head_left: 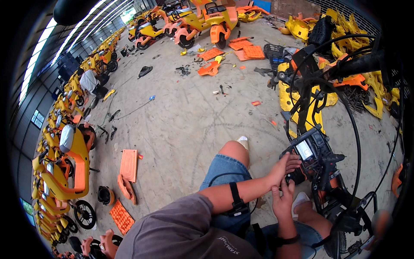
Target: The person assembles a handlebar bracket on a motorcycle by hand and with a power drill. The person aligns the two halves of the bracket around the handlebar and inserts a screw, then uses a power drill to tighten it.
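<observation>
A stripped scooter frame (pixel 321 162) stands to my right, dark, with handlebars and loose cables above. A black box-like part with a white label (pixel 304 150) sits on it. My left hand (pixel 284 168) reaches across to this part, its fingers stretched out along the near side. Just below, my right hand (pixel 283 199) is raised close to my left wrist, thumb up and fingers bent toward a dark rounded part (pixel 296 176). The fingertips of the right hand are partly hidden, and what they grip cannot be made out.
Yellow body panels (pixel 321 113) lie beyond the frame, with a heap of yellow scrap (pixel 345 36) behind. Orange panels (pixel 129 165) and a wheel (pixel 85 214) are at left. Rows of yellow scooters (pixel 71 172) line the left side; more scooters (pixel 220 26) stand ahead. A person (pixel 90 82) crouches far left.
</observation>
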Motion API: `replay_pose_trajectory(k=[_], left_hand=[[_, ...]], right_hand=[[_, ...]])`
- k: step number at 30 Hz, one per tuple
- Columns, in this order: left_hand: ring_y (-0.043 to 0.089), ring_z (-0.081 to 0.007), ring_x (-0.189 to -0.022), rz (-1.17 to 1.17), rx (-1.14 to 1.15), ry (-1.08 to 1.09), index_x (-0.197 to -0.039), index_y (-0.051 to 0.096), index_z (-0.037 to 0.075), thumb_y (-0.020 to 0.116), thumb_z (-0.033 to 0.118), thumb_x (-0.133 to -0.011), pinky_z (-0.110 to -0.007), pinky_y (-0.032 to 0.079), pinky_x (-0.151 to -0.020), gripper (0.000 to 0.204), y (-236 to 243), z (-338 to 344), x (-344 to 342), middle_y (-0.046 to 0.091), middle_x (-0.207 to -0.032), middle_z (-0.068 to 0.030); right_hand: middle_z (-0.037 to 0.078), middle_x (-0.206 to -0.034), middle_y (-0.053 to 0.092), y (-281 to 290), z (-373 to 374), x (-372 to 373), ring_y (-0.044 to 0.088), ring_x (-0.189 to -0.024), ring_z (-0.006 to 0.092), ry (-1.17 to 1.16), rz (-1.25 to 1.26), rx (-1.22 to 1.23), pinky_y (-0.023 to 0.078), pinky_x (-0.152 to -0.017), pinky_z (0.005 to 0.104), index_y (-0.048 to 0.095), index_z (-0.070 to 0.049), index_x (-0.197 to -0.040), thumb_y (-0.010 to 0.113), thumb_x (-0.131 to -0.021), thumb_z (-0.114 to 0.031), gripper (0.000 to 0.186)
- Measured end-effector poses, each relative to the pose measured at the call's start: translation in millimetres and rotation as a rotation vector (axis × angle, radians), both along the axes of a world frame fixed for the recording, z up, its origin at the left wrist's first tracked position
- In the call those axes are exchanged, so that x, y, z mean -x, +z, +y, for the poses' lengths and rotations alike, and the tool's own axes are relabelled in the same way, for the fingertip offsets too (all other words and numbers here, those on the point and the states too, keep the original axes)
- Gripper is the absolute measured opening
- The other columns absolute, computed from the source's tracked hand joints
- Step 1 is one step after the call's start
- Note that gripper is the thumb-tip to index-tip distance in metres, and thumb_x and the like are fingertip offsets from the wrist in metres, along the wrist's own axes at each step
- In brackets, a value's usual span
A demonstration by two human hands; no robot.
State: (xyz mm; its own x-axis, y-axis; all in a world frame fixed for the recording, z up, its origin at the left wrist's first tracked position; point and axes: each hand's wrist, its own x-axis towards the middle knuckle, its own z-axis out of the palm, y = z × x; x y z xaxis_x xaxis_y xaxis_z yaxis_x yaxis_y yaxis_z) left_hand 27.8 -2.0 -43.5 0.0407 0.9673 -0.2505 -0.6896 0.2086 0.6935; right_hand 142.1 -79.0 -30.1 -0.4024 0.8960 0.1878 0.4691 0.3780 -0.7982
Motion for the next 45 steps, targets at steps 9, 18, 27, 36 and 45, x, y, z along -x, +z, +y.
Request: replay_pose_trajectory(k=[9, 18, 27, 36, 45], left_hand=[[0.057, -0.0245, -0.107, -0.501, 0.136, 0.143, -0.119, 0.052, 0.001, 0.033, 0.044, -0.1, -0.038, 0.043, -0.103, 0.05, 8, 8, 17, 0.061, -0.112, -0.0124], [0.059, -0.0239, -0.098, -0.549, -0.124, 0.057, -0.118, 0.051, 0.003, 0.038, 0.042, -0.1, -0.038, 0.047, -0.094, 0.045, 34, 14, 35, 0.061, -0.107, -0.0102], [0.061, -0.0263, -0.102, -0.362, -0.127, -0.388, -0.128, 0.049, 0.002, 0.027, 0.058, -0.099, -0.036, 0.047, -0.091, 0.066, 43, -13, -1, 0.062, -0.115, -0.0155], [0.058, -0.0245, -0.105, -0.173, 0.001, -0.4, -0.131, 0.046, 0.0, 0.019, 0.055, -0.101, -0.035, 0.043, -0.097, 0.067, 45, -15, -4, 0.06, -0.119, -0.0159], [0.048, -0.0239, -0.125, -0.118, -0.123, -0.277, -0.128, 0.048, -0.002, 0.019, 0.053, -0.101, -0.037, 0.028, -0.11, 0.067, 25, -3, 0, 0.057, -0.128, -0.0181]], right_hand=[[0.032, -0.125, 0.041, 18, 2, 17, 0.038, -0.118, 0.0467, -0.08, -0.037, -0.144, 0.028, -0.105, 0.0503, 0.051, -0.003, -0.136, 0.055, -0.094, -0.042, 0.058], [0.023, -0.118, 0.052, 18, 6, 4, 0.05, -0.111, 0.0352, -0.097, 0.217, 0.039, 0.037, -0.1, 0.0403, 0.058, -0.005, -0.13, 0.053, -0.096, -0.025, 0.039], [0.01, -0.122, 0.057, -7, 35, -17, 0.051, -0.118, 0.019, -0.181, 0.626, 0.753, 0.039, -0.1, 0.0324, 0.052, 0.002, -0.125, 0.073, -0.083, -0.024, 0.054], [0.003, -0.102, 0.064, -31, 53, -43, 0.058, -0.092, 0.0124, -0.119, 0.628, 0.621, 0.047, -0.082, 0.028, 0.062, -0.002, -0.111, 0.081, -0.074, -0.017, 0.045], [0.006, -0.095, 0.053, 10, 61, -47, 0.049, -0.086, 0.014, -0.167, 0.381, 0.702, 0.041, -0.075, 0.0268, 0.05, 0.007, -0.132, 0.081, -0.075, -0.042, 0.082]])
